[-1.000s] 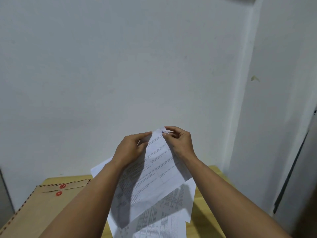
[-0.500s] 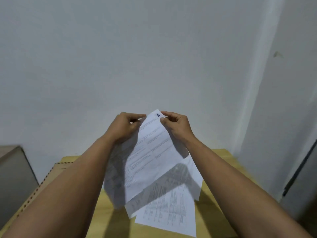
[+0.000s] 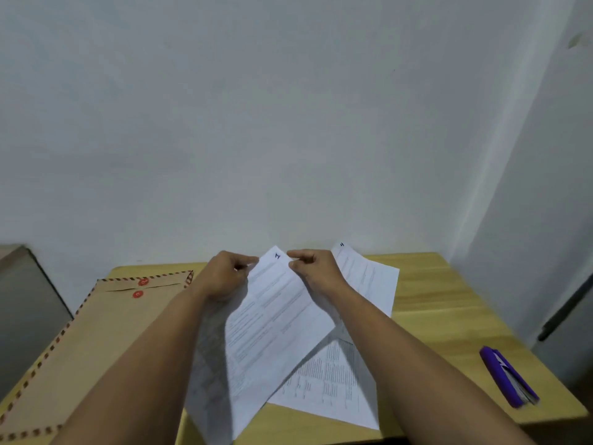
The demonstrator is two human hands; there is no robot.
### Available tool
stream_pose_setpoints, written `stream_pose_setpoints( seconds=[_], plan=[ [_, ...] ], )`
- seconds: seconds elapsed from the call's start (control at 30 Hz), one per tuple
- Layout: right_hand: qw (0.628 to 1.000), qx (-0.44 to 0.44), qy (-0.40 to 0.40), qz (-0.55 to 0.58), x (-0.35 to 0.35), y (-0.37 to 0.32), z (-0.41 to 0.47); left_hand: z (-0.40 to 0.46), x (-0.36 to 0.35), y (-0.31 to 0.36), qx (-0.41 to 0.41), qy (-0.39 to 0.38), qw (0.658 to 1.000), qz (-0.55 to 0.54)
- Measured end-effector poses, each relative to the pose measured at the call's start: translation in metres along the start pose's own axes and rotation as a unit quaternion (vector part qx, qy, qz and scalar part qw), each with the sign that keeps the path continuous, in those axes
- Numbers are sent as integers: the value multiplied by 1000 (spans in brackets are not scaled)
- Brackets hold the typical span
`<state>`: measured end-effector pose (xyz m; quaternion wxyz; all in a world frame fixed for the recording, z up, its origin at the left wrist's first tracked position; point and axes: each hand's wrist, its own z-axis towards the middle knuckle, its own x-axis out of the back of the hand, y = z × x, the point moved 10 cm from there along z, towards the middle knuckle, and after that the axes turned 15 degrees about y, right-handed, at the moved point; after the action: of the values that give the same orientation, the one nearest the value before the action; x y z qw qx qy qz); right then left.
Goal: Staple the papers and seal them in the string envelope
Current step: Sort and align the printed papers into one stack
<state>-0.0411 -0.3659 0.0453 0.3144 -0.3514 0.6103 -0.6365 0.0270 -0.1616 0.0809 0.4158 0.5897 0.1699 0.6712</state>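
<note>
what moved: view has tipped down since the earlier frame, so the table edge, the envelope flaps and the stapler show now; hands sit lower, closer to the desk

left hand: left hand (image 3: 224,277) pinching the top edge of the white printed paper sheets (image 3: 272,322), fingers closed on them

right hand: right hand (image 3: 316,271) doing the same at the top corner by the handwritten number

papers: held sheets are lifted and tilted, lower end drooping toward the yellow wooden table (image 3: 449,303); more loose white printed pages (image 3: 333,380) lie flat underneath

handling: guessing super light and floppy, slides apart easily, so pinch near the top corner and square the edges first

stapler: purple stapler (image 3: 508,377) lying well off to the right, untouched

envelope: brown kraft string envelope with red button discs (image 3: 106,329) flat on the left, flap looks shut
</note>
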Motion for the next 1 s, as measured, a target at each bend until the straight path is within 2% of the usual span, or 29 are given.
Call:
stream_pose_setpoints(
  seconds=[0.17, 0.27, 0.37, 0.5, 0.67, 0.8, 1.0],
  plan=[
    [999, -36, -2, -36, -4, 62, 15, -4, -38, -38, 24, -14, 1000, -4],
    [994, -27, 9, -105, 10, 66, 31, 1, -49, -47, 35, -5, 999, -25],
    [981, 7, 83, -174, 53, 60, 73, 14, -63, -49, 33, -13, 999, -37],
    [941, 39, 168, -291, 110, 56, 130, 40, -80, -49, 11, -21, 999, -34],
    [903, 35, 132, -407, 127, 74, 171, 67, -102, -49, -4, -26, 998, -54],
    [886, 49, 124, -443, 123, 82, 185, 80, -117, -52, -2, -29, 998, -54],
    [895, 71, 132, -420, 117, 90, 192, 87, -123, -56, -4, -21, 998, -57]
  ],
)
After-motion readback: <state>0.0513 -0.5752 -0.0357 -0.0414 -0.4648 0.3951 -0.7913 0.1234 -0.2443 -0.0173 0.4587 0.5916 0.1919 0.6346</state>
